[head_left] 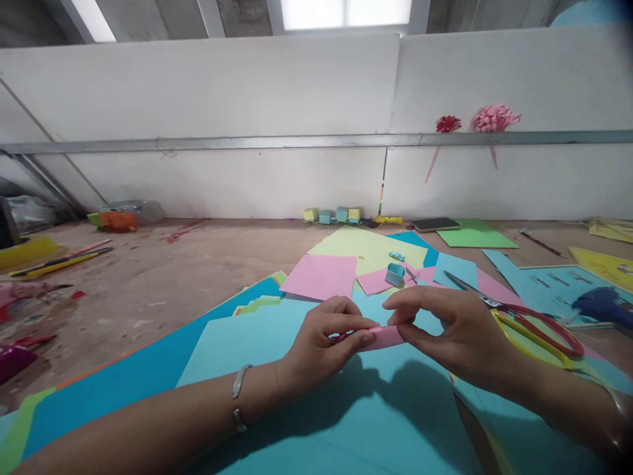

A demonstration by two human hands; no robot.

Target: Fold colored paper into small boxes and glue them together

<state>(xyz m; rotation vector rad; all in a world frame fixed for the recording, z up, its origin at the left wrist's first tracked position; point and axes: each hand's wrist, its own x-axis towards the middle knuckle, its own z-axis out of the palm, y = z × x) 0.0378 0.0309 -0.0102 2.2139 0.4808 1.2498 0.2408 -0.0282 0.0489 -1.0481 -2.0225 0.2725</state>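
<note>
A small folded strip of pink paper (pixel 385 338) is held between both hands, above a large light blue sheet (pixel 395 429). My left hand (pixel 329 336) pinches its left end between thumb and fingers. At the other end, my right hand (pixel 445 330) grips the strip between thumb and fingertips. Scissors (pixel 524 323) with red and yellow handles lie just beyond my right hand, blades pointing away to the left. Past the hands, a small folded blue paper box (pixel 394 274) rests on pink paper scraps (pixel 373 282).
A pink sheet (pixel 321 276) and a pale yellow sheet (pixel 368 247) lie ahead. Several small paper cubes (pixel 325 216) and a dark phone-like slab (pixel 435 225) sit by the wall. A dark blue glue gun (pixel 603 305) is at right, pencils (pixel 62 262) at left.
</note>
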